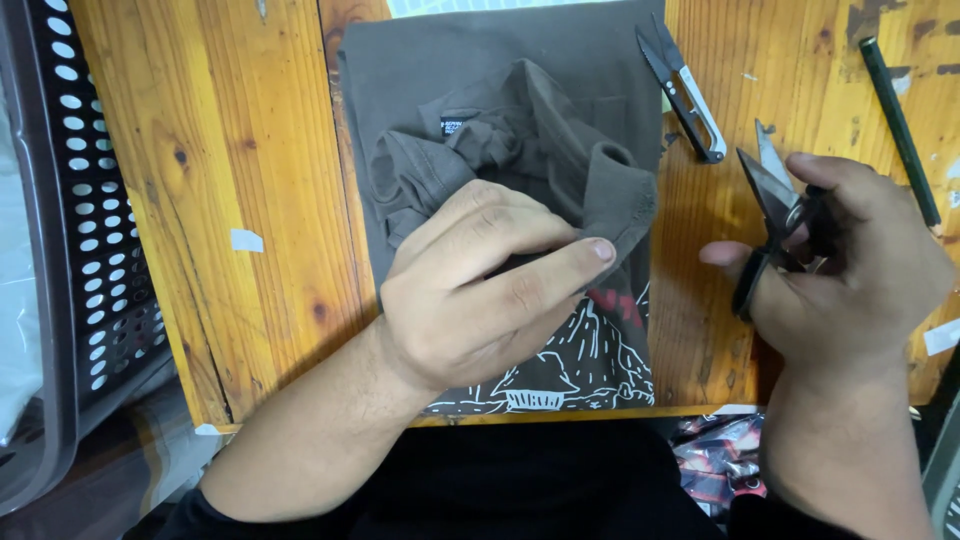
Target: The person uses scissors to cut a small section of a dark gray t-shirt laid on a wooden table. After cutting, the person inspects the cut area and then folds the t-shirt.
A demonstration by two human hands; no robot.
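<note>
Trimming step: our left hand pinches the grey shirt; at 3 o'clock, right hand grips thread snips, which must next meet the pinched fold.

A dark grey T-shirt printed with a white line drawing touched with red lies on an orange-brown wooden table, beside black-handled thread snips, silver-handled dark-bladed snips, a dark green pencil and a grey perforated plastic basket.
</note>
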